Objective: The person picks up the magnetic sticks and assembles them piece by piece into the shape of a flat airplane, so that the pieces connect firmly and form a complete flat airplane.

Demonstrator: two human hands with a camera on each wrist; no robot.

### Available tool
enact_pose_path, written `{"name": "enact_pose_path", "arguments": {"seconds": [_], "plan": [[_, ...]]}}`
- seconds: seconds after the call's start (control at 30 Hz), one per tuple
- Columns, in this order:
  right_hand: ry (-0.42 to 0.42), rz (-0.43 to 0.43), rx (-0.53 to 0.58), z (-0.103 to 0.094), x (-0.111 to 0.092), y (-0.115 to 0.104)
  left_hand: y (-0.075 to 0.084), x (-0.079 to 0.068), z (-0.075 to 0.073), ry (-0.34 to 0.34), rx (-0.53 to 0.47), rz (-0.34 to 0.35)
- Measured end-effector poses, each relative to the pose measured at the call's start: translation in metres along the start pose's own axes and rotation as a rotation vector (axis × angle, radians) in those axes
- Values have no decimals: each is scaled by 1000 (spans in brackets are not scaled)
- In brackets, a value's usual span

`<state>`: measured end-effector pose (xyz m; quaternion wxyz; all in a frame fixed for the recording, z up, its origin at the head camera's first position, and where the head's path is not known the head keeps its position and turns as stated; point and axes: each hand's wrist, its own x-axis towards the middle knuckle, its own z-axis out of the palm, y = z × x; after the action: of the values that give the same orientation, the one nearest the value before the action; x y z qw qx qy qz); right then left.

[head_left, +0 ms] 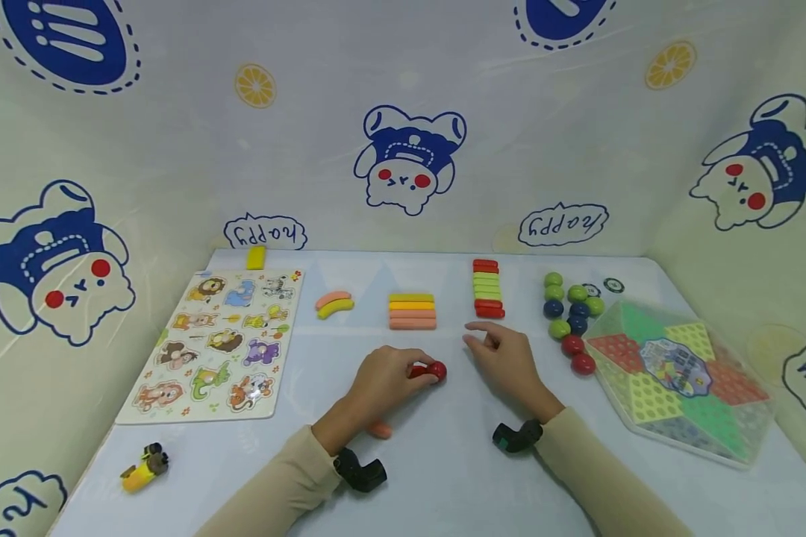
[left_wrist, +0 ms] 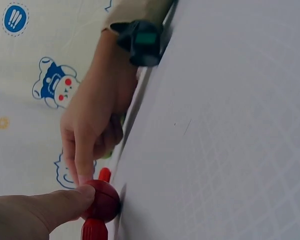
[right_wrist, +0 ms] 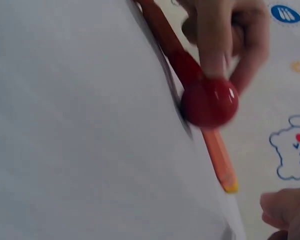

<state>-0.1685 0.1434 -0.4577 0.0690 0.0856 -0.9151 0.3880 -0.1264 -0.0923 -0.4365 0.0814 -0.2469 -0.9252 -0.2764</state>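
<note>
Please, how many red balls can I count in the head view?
3. The left hand holds one red ball; the other two red balls lie together beside the left edge of the hexagonal game box.

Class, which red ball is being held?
The single red ball pinched by the left hand; the other two red balls lie untouched beside the patterned box.

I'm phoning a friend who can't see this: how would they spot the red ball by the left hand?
On the white table, find the left hand near the middle. The red ball is in its grip; the other two red balls lie untouched, right of the right hand.
</note>
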Motion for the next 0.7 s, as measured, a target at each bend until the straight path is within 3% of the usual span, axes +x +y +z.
{"name": "enact_pose_path", "arguments": {"seconds": [0.17,0.33,0.53,0.7], "plan": [[132,83,-51,-10,18,12,1,0,4,-6,-9,-3],[177,130,-135,-19,26,20,2,-1,6,-17,-22,-8],[166,176,-175,-25,28,28,2,-1,4,6,-24,-7],[98,109,-192,-25,28,31,0,-1,2,2,-24,-14]]}}
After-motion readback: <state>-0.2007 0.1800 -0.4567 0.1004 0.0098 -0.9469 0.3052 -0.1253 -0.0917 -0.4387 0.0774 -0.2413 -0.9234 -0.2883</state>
